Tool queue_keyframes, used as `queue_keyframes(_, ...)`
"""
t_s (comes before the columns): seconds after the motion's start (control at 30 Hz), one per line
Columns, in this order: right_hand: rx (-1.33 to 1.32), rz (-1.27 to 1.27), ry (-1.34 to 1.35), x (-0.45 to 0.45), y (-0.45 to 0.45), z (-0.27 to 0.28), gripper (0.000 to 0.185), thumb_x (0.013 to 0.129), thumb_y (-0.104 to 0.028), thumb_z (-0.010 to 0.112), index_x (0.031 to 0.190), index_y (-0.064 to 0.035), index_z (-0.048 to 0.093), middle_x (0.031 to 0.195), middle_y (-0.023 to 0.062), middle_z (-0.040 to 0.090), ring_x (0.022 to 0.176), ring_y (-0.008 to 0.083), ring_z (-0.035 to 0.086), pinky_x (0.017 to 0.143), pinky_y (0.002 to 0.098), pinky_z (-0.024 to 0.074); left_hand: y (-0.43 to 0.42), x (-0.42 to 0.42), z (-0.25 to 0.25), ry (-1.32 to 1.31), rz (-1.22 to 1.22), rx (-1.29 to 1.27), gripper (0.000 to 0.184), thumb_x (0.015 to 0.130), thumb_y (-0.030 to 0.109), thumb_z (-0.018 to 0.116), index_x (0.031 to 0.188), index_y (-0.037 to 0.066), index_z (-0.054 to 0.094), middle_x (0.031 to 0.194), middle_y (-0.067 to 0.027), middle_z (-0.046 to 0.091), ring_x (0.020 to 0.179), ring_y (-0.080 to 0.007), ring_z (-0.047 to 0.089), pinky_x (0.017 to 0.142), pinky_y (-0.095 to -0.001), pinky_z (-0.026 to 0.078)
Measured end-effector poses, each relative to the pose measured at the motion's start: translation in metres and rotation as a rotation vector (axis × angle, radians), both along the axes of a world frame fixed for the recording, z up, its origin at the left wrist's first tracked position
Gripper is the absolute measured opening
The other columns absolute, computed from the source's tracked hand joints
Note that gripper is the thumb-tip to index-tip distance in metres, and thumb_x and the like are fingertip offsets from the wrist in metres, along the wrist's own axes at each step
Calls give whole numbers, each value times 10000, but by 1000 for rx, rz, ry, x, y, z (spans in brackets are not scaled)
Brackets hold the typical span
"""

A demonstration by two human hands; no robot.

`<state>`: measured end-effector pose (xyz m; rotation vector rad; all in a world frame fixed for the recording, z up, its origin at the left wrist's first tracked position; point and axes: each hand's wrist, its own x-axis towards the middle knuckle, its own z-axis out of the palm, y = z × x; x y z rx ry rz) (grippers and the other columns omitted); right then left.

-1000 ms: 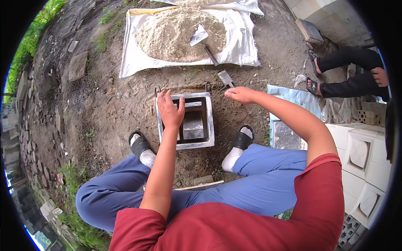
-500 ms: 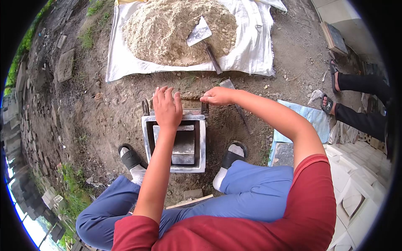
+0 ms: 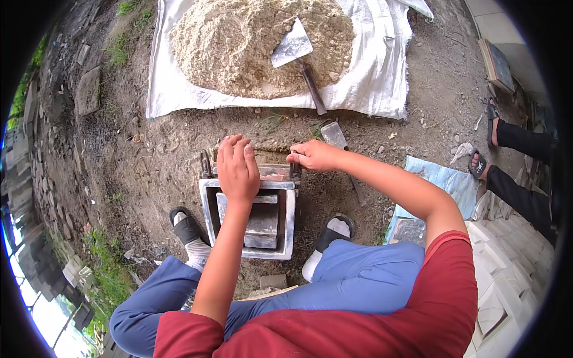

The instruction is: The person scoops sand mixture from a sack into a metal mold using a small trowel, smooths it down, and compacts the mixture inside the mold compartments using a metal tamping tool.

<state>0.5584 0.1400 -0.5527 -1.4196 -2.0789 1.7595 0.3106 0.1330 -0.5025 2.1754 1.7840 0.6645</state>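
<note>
A grey metal box mould (image 3: 289, 224) stands on the dirt between my feet, with a smaller metal block (image 3: 261, 221) inside its frame. My left hand (image 3: 238, 173) lies over the mould's far side, fingers stretched out, palm down; what lies beneath the palm is hidden. At the far right corner, my right hand (image 3: 316, 156) has its fingers curled round the top of a dark metal handle (image 3: 295, 169). A matching handle loop (image 3: 206, 164) rises at the far left corner, untouched. A reddish strip (image 3: 274, 177) shows along the mould's far edge.
Ahead, a pile of sandy powder (image 3: 239, 48) lies on a white sheet (image 3: 382, 89), with a trowel (image 3: 293, 48) on it. A flat-bladed tool (image 3: 334, 135) rests right of the mould. Pale blocks (image 3: 501, 286) are stacked at right, near another person's feet (image 3: 477, 164).
The view has shifted, so the ground things appear lower. My right hand has come down slightly closer around the handle. My left hand stays over the mould; the reddish strip now shows more.
</note>
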Motion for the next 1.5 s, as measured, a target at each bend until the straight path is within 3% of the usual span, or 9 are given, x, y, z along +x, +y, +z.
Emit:
queue_keyframes(0.13, -21, -41, 47, -1, -4, -4, 551, 1048, -554, 521, 1028, -20, 656, 999, 220, 728, 977, 438, 685, 847, 502, 518, 0, 0, 3, -40, -2, -58, 294, 1050, 203, 476, 1114, 15, 693, 1247, -174, 647, 1268, -411, 552, 1095, -494, 411)
queue_keyframes(0.3, -293, -148, 74, 5, 3, -9, 505, 974, -540, 693, 882, -47, 633, 717, 61, 620, 690, 179, 600, 659, 360, 478, -2, -1, 4, -135, 6, -61, 314, 1065, 205, 446, 1124, 17, 691, 1249, -173, 645, 1273, -402, 552, 1103, -485, 405)
queue_keyframes(0.37, -424, -359, 366, 7, 6, -26, 361, 928, -394, 807, 905, -79, 632, 742, -6, 609, 716, 89, 561, 643, 288, 472, -3, -5, 5, -323, 15, -24, 345, 1085, 219, 415, 1135, 17, 690, 1258, -170, 643, 1289, -386, 546, 1114, -475, 395)
queue_keyframes(0.47, -360, -437, 608, -3, 2, -32, 305, 991, -358, 726, 956, -69, 635, 820, 19, 659, 764, 116, 619, 710, 315, 530, -1, -17, 9, -362, 19, -5, 400, 1110, 240, 363, 1149, 14, 691, 1284, -159, 643, 1310, -358, 540, 1132, -459, 383)
queue_keyframes(0.63, -977, -455, 1419, -22, -7, -54, 369, 1066, -399, 531, 967, -59, 634, 854, 76, 676, 841, 230, 693, 840, 394, 563, -2, -42, 19, -288, 81, -15, 411, 1119, 244, 351, 1169, 7, 684, 1305, -154, 646, 1337, -347, 532, 1152, -449, 371)
queue_keyframes(0.87, -1137, -329, 1832, -50, -4, -69, 662, 1055, -648, 375, 739, -86, 527, 579, 43, 508, 516, 194, 511, 668, 379, 491, -1, -54, 8, -115, -9, -30, 405, 1115, 257, 361, 1171, 17, 683, 1303, -150, 642, 1342, -361, 524, 1151, -467, 368)
queue_keyframes(0.97, -1155, -186, 1632, -55, 2, -55, 717, 1035, -708, 335, 672, -108, 484, 515, 15, 458, 451, 176, 457, 579, 355, 448, -6, -54, 4, -139, 76, -11, 410, 1117, 265, 354, 1176, 24, 680, 1301, -145, 642, 1337, -361, 526, 1149, -467, 365)
queue_keyframes(1.1, -1219, -106, 1795, -55, 0, -65, 733, 1023, -738, 329, 584, -154, 402, 465, -35, 346, 385, 119, 308, 431, 304, 290, -4, -54, 2, -61, 167, 4, 399, 1107, 268, 365, 1167, 23, 674, 1277, -146, 648, 1304, -372, 540, 1133, -470, 374)
queue_keyframes(1.5, -1264, -623, 1115, -47, 2, -23, 606, 1095, -540, 425, 602, -218, 279, 449, -64, 188, 366, 112, 195, 399, 319, 206, 3, -47, 3, 87, 179, -43, 359, 1063, 258, 410, 1152, 27, 670, 1258, -174, 648, 1243, -411, 559, 1091, -501, 401)
